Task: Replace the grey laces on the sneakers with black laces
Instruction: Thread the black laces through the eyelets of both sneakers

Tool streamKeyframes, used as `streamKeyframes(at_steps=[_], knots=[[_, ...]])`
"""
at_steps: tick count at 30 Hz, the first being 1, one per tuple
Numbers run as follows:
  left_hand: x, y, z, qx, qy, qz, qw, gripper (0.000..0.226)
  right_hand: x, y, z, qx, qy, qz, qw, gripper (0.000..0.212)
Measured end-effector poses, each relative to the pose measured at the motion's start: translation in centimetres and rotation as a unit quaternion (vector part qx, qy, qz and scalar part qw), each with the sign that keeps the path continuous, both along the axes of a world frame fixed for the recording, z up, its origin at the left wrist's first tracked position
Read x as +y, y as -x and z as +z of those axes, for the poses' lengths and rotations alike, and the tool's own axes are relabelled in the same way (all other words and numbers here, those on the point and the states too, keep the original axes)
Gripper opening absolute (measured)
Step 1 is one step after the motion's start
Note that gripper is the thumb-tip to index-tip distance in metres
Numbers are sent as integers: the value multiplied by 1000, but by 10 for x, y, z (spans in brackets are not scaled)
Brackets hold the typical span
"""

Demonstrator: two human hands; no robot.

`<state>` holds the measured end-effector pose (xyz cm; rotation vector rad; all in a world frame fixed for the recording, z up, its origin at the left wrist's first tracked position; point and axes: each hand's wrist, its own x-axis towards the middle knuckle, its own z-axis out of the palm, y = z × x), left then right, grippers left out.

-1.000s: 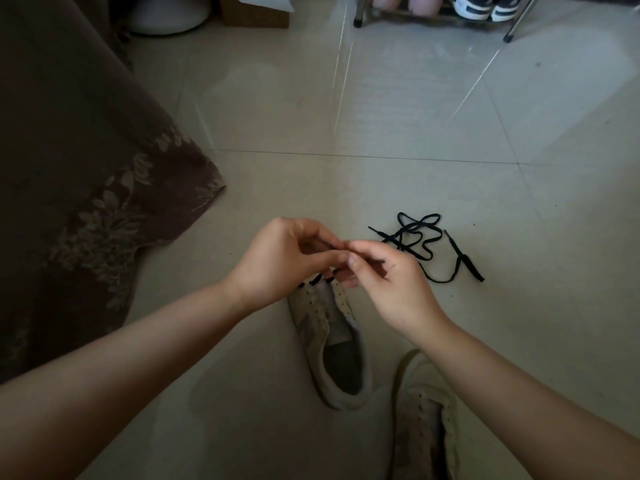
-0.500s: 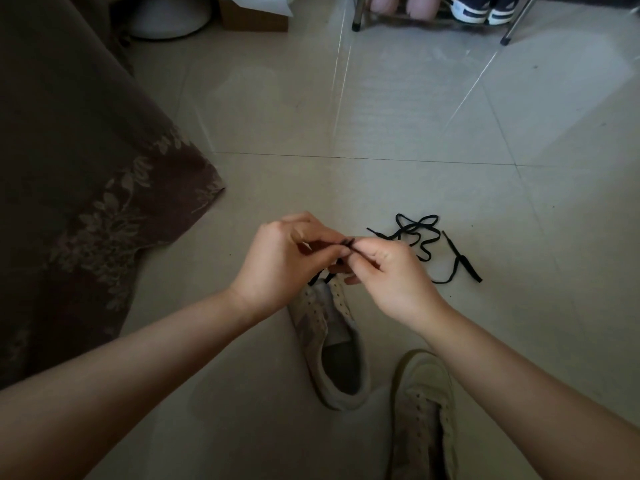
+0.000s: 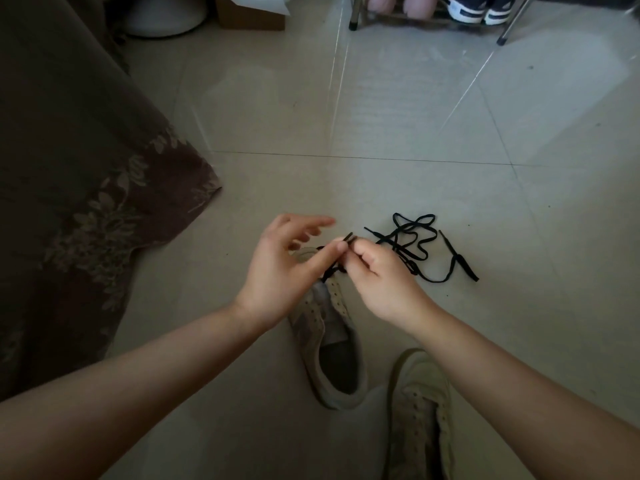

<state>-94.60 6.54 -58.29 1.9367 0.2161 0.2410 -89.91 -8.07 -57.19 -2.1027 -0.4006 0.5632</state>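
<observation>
Both hands working a black lace at the toe end of the sneaker on the floor.

The right hand (image 3: 381, 282) pinches the black lace (image 3: 347, 238) between thumb and forefinger; left hand (image 3: 284, 271) touches it with the thumb tip, other fingers spread; the sneaker (image 3: 329, 341) lies lengthwise, toe away from the person, toe hidden behind the hands; a spare black lace (image 3: 419, 244) lies tangled just right of the sneaker; a second sneaker (image 3: 419, 410), nearer and to its right, is cut off below; brown patterned cloth (image 3: 86, 202) lies well left; shoe rack (image 3: 433, 12) far beyond.
</observation>
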Motion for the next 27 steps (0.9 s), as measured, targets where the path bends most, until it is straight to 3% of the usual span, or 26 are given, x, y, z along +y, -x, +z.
streamKeyframes(at_steps=[2,4,6,8,10,11,15,17,19,22,24,27], knots=[[-2,11,-26,69,-39,24,997,63,5,3,-2,99,-95,-51,989,26],[-6,21,-56,167,-86,-13,982,80,12,7,-7,244,-216,-140,935,30],[-14,24,-73,253,-99,-62,960,84,21,11,-13,386,-286,-262,837,32],[-19,20,-82,258,-89,-70,959,83,24,12,-18,483,-299,-353,743,35],[-18,13,-87,246,-94,-73,962,79,24,13,-16,525,-302,-389,694,35],[-17,11,-87,246,-97,-80,961,74,25,16,-13,533,-300,-391,688,34],[-11,7,-87,191,-4,-55,980,61,23,39,-2,558,-247,-337,717,34],[-6,14,-94,189,-50,-88,977,45,17,44,-6,560,-203,-303,744,29],[-1,19,-102,181,-82,-117,973,71,9,41,-13,548,-158,-294,767,22],[4,20,-110,163,-79,-149,972,72,3,39,-21,530,-75,-199,821,18],[5,16,-111,168,-74,-169,968,66,3,39,-25,479,4,-117,870,23],[5,9,-114,155,-90,-195,964,63,3,31,-26,300,133,-8,945,24]])
